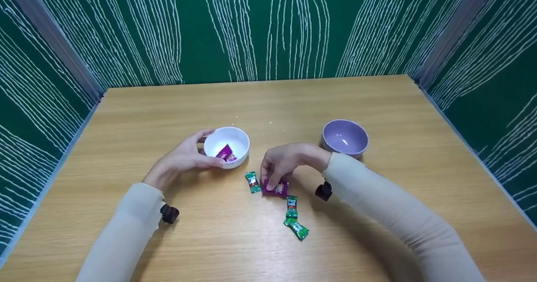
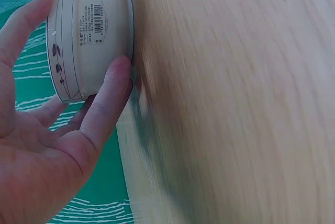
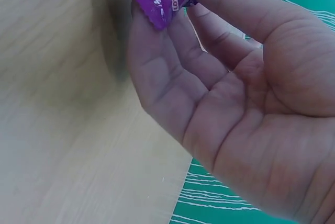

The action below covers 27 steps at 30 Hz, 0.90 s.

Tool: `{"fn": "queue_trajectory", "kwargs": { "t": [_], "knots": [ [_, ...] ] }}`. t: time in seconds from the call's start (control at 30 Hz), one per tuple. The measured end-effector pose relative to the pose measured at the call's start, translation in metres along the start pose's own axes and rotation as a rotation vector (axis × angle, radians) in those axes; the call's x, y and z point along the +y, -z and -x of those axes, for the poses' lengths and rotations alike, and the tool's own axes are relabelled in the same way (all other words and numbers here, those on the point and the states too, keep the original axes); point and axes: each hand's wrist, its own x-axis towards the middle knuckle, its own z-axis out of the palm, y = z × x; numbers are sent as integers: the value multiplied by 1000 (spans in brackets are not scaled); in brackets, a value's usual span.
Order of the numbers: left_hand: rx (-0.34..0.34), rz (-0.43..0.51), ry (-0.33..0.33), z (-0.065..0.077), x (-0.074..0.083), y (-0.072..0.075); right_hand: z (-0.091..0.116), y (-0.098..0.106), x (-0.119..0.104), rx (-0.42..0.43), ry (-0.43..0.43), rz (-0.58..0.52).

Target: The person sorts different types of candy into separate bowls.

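Fingers of my right hand [image 1: 284, 161] pinch a purple candy [image 1: 275, 189] by thumb and fingertips, a green candy [image 1: 252, 182] just left of them! My left hand [image 1: 188, 155] grips the white bowl [image 1: 235, 137]. Careful: a loosening pinch could drop the purple; crowded fingertips might nudge the green.

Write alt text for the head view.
A person's right hand pinches a purple packet at a wooden table while their left hand grips a white bowl with more purple wrapping inside. Three green packets lie near the right hand, and a purple bowl stands farther right.
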Motion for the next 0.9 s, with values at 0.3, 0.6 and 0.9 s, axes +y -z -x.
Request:
{"fn": "queue_trajectory", "kwargs": {
  "t": [0.3, 0.6, 0.9],
  "knots": [
    [5, -9, -6, 0, 0, -1, 3, 11, -8, 29, 26, -113],
    [2, -9, -10, 2, -2, 0, 8, 23, -17, 71, 116, -225],
    [7, -19, -10, 2, 0, 0, 8, 34, -16, 291, 163, -329]
  ]
}}
